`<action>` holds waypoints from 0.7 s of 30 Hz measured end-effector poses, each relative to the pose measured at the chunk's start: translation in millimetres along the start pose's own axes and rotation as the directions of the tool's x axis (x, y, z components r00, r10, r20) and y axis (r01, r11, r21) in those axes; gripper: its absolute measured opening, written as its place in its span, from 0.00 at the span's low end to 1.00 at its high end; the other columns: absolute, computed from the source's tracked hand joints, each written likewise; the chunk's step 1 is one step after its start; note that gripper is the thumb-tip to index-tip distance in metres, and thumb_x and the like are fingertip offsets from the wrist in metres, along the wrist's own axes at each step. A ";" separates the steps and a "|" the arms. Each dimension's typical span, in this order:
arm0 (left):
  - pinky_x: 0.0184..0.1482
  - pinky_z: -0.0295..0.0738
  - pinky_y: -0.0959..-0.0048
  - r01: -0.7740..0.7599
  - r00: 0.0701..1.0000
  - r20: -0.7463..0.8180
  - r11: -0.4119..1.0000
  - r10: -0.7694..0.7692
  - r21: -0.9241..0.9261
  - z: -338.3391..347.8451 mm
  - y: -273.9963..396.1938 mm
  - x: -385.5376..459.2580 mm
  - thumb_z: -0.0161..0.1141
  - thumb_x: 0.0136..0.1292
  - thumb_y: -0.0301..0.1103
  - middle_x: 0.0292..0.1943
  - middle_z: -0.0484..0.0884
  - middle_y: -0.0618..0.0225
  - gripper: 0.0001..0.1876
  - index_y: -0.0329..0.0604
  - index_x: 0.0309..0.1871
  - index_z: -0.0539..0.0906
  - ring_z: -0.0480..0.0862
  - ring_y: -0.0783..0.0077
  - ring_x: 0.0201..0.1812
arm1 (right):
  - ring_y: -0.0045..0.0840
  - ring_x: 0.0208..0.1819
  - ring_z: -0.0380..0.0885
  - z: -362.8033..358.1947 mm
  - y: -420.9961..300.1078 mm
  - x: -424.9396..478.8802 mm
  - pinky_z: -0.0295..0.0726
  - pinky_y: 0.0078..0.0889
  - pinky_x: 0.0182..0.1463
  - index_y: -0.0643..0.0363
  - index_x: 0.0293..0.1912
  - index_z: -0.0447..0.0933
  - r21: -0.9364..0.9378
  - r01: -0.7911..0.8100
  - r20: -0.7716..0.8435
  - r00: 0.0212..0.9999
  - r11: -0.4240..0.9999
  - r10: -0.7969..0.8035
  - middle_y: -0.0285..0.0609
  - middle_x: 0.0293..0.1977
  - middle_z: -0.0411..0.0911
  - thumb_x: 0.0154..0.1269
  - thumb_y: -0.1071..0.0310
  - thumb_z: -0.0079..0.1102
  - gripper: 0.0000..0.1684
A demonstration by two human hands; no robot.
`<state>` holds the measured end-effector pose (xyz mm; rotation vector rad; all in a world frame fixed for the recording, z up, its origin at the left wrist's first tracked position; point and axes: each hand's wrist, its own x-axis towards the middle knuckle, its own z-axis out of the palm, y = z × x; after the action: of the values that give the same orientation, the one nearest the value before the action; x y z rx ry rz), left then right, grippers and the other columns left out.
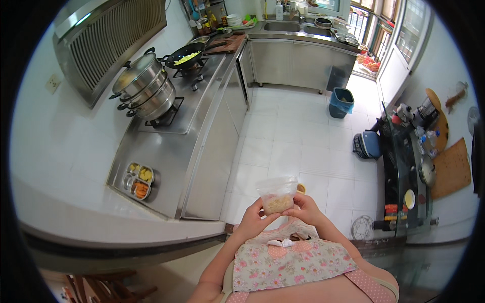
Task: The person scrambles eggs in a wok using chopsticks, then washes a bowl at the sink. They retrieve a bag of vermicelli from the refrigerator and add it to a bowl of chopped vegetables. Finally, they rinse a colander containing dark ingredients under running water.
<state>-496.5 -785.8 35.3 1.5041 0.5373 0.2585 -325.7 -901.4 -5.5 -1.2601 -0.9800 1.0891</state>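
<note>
A clear zip-top plastic bag [279, 202] with pale yellowish contents is held upright in front of my body. The fingers of my left hand [257, 219] grip its left side and lower edge. On the other side, my right hand [306, 209] holds the bag's lower right corner, with both thumbs near the bottom. Just behind the right fingers shows a small round yellow-rimmed object [301, 188]; whether that hand touches it, I cannot tell. What fills the bag is blurred by the plastic. Below my hands is a floral apron [291, 265].
On the left steel counter [166, 151] rests a divided metal tray [130, 194] of cut orange and yellow food. A stacked steamer [147, 89] and a wok [193, 49] with yellow food sit on the stove. A bin [341, 108] stands on the floor; a glass-topped shelf [398, 151] lines the right.
</note>
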 end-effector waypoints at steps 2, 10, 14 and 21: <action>0.53 0.75 0.74 -0.015 0.999 -0.031 1.000 0.015 0.002 -7.5 -4.4 53.0 0.62 0.60 0.26 0.51 0.76 0.65 0.27 0.38 0.62 0.66 0.78 0.73 0.50 | 0.23 0.40 0.76 -34.0 -17.2 44.9 0.73 0.27 0.50 0.60 0.46 0.76 -0.187 0.012 0.007 1.000 0.982 -0.011 0.36 0.38 0.78 0.53 0.68 0.69 0.20; 0.51 0.75 0.73 -0.082 0.977 -0.181 0.986 0.108 0.148 -32.1 21.3 273.6 0.61 0.60 0.26 0.48 0.80 0.61 0.20 0.35 0.56 0.73 0.80 0.73 0.50 | 0.31 0.48 0.71 -187.3 -41.8 236.2 0.75 0.31 0.46 0.54 0.45 0.78 -0.550 0.377 0.162 0.924 0.745 -0.348 0.40 0.45 0.73 0.50 0.64 0.71 0.21; 0.53 0.74 0.72 -0.091 0.966 -0.210 0.957 0.153 0.276 -47.7 43.4 360.5 0.60 0.60 0.26 0.48 0.81 0.60 0.20 0.35 0.56 0.73 0.80 0.70 0.51 | 0.32 0.49 0.71 -249.9 -56.9 322.5 0.76 0.31 0.46 0.53 0.43 0.80 -0.526 0.439 0.245 0.898 0.728 -0.364 0.40 0.50 0.71 0.49 0.64 0.71 0.19; 0.53 0.73 0.69 -0.099 0.952 -0.224 0.905 0.207 0.414 -106.8 65.2 502.5 0.58 0.61 0.30 0.60 0.73 0.62 0.20 0.42 0.58 0.73 0.78 0.61 0.55 | 0.31 0.48 0.72 -314.1 -49.7 471.4 0.78 0.32 0.46 0.54 0.40 0.82 -0.552 0.430 0.271 0.903 0.715 -0.334 0.39 0.54 0.70 0.47 0.68 0.71 0.17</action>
<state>-106.9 -445.5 13.0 1.9300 0.7144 0.5016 88.0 -511.6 9.2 -1.3867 -1.7195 0.5500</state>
